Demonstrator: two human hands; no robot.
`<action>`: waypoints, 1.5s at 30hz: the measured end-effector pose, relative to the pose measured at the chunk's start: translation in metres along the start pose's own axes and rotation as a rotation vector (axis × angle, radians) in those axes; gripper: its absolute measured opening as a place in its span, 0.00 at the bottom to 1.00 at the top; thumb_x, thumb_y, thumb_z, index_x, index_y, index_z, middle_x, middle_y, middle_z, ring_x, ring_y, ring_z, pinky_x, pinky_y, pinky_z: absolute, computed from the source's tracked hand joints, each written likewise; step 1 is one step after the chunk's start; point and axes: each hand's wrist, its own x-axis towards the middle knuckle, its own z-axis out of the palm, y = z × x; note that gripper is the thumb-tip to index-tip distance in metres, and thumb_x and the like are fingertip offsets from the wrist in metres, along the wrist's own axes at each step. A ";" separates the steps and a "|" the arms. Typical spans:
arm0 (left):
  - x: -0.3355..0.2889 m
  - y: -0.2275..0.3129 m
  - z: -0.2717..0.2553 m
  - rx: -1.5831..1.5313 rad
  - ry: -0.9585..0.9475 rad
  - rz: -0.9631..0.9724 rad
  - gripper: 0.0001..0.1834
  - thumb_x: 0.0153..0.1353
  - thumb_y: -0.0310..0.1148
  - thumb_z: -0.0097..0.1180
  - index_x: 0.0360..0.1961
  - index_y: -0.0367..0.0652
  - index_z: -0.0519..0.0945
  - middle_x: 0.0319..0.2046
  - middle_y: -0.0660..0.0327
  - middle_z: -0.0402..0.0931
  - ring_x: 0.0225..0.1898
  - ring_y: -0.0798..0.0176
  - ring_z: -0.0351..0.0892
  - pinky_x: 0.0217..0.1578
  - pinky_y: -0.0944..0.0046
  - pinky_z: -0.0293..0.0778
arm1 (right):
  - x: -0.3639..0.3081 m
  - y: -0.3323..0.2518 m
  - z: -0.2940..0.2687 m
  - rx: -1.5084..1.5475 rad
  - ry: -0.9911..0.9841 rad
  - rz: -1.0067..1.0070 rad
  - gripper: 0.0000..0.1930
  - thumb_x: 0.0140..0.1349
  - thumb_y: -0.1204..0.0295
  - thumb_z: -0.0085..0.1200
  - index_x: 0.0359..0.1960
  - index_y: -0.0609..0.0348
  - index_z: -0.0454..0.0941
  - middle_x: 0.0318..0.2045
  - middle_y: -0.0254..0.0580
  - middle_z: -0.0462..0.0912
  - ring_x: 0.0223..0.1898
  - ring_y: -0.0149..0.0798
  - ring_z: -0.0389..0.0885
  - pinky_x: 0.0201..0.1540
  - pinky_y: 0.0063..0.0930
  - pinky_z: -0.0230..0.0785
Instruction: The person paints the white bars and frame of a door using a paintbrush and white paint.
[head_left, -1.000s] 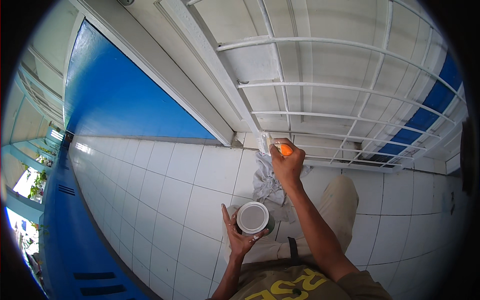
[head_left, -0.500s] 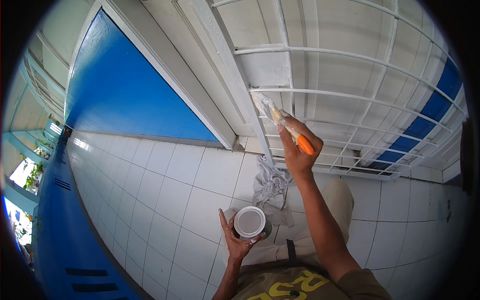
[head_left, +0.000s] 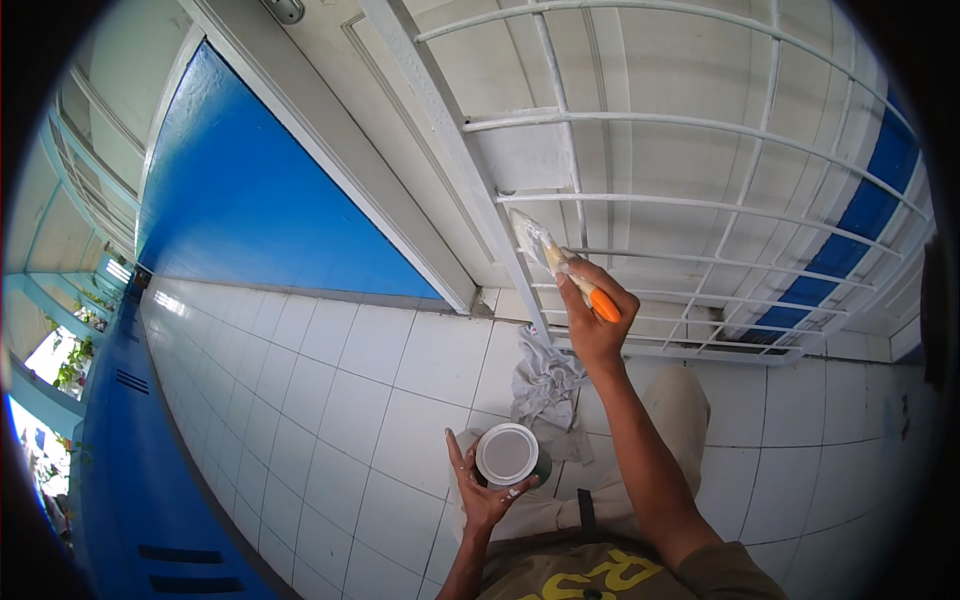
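My right hand [head_left: 600, 310] is closed around a paintbrush [head_left: 606, 305] with an orange-tipped handle. Its paint-coated bristles meet the inner side of the white gate's upright post [head_left: 440, 100], just under a crossbar. In my left hand [head_left: 482, 495] is a round paint can [head_left: 507, 455] with its top facing up, showing pale paint inside a white rim. The fingers wrap the can's side, and white paint smears mark them. A crumpled grey rag [head_left: 547, 375] lies on the floor beyond the can, near the foot of the post.
The gate's white bars [head_left: 690, 205] stand before a pale panelled door [head_left: 640, 90]. Left of it are a white door frame [head_left: 330, 150] and a blue wall [head_left: 260, 190]. White floor tiles [head_left: 340, 400] run beneath. A blue low wall [head_left: 130, 470] edges the far left, with plants beyond.
The brush has shifted slightly along the post and its handle has swung a little. The view has tilted slightly, so the gate sits lower. The can stays in my left hand.
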 end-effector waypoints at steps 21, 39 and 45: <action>-0.001 -0.007 -0.005 -0.044 -0.008 0.022 0.84 0.37 0.37 0.87 0.78 0.35 0.28 0.61 0.45 0.71 0.63 0.48 0.74 0.68 0.48 0.66 | 0.168 -0.134 0.007 -0.422 -0.670 -0.577 0.08 0.51 0.83 0.61 0.33 0.63 0.87 0.21 0.49 0.85 0.18 0.38 0.79 0.25 0.28 0.69; 0.002 -0.038 -0.005 -0.237 -0.014 0.082 0.82 0.36 0.35 0.88 0.79 0.37 0.31 0.62 0.43 0.71 0.64 0.48 0.73 0.67 0.48 0.67 | 0.146 -0.108 -0.015 -0.416 -0.393 -0.455 0.08 0.55 0.81 0.69 0.37 0.69 0.86 0.36 0.49 0.89 0.38 0.38 0.87 0.46 0.30 0.79; 0.003 -0.043 -0.011 -0.210 -0.033 0.090 0.83 0.36 0.35 0.88 0.79 0.39 0.31 0.63 0.42 0.70 0.64 0.48 0.73 0.67 0.48 0.67 | 0.080 -0.028 -0.021 -0.318 -0.167 -0.554 0.11 0.57 0.82 0.69 0.42 0.67 0.83 0.43 0.54 0.88 0.46 0.46 0.87 0.52 0.37 0.80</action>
